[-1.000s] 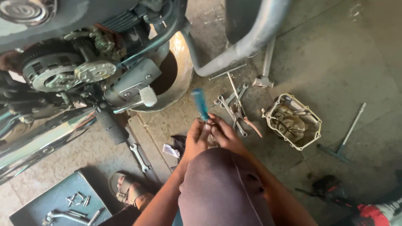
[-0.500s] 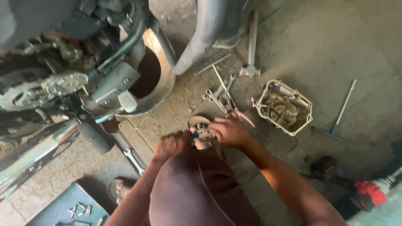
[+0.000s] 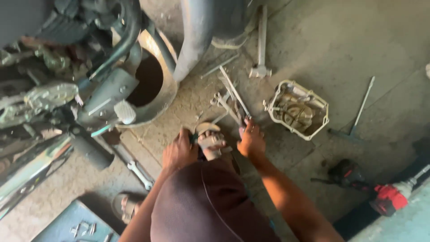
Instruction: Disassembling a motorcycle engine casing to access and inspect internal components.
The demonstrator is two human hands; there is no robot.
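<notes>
On floor: two hands; right hand (image 3: 251,142) fingers touching wrench pile (image 3: 230,101), left hand (image 3: 179,151) fingers unclear.

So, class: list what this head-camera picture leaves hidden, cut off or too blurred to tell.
- Left hand: whether it grips anything; its fingers curl down out of sight.
- Right hand fingers: which tool in the wrench pile they touch; blurred.
- Motorcycle engine: cut off by the left and top edges.
- Red power tool: its front is hidden in shadow.
</notes>
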